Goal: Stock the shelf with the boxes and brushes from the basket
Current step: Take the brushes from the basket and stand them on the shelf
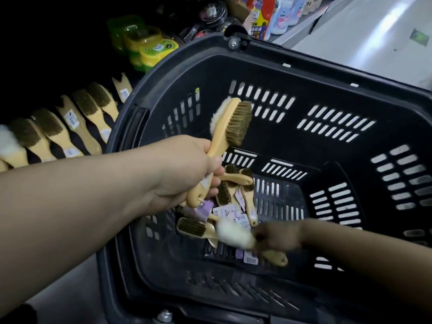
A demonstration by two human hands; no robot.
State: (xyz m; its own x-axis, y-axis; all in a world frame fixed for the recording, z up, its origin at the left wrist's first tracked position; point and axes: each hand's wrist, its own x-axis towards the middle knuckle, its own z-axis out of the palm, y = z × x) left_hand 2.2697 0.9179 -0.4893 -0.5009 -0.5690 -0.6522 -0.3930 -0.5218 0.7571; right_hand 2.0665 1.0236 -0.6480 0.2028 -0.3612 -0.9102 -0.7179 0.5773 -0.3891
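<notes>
Inside a black slotted basket point(304, 66), on its floor, lies a loose heap of wooden brushes point(236, 181) mixed with paper tags point(225, 211). Above the heap, the left hand point(187, 169) reaches in from the left, its fingers point(216, 176) wrapped round the handle of a brush point(230, 122) that points up and away, brown bristles on one face, white fleece on the other. Lower down, the right hand point(278, 235) is blurred; it reaches in from the right, and its fingers seem to grip a second brush point(233, 236) with a white fleece head, close over the heap. Left of the basket, a dark shelf point(78, 142) holds a row of stocked brushes point(70, 127). Behind them sit yellow-green tubs point(149, 47).
</notes>
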